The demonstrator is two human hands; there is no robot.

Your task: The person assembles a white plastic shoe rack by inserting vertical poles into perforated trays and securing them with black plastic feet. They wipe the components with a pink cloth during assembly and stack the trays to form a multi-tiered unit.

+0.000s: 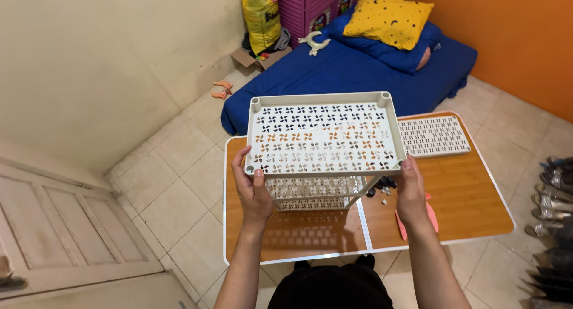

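Shelf point(325, 134) is held level above the table point(471, 189), long axis left-right, gripped at near corners by left hand point(252, 189) and right hand point(412, 192).

The perforated white shelf tray point(325, 136) fills the middle of the frame, held level above the folding wooden table point(471, 195), with a lower shelf point(313, 195) blocking the space beneath it. Right of it, a loose white panel point(433, 136) covers the table's far corner; small black parts point(382, 186) and a pink tool point(431, 216) sit near the right hand point(412, 192). Bare tabletop lies open at lower right and along the near edge.
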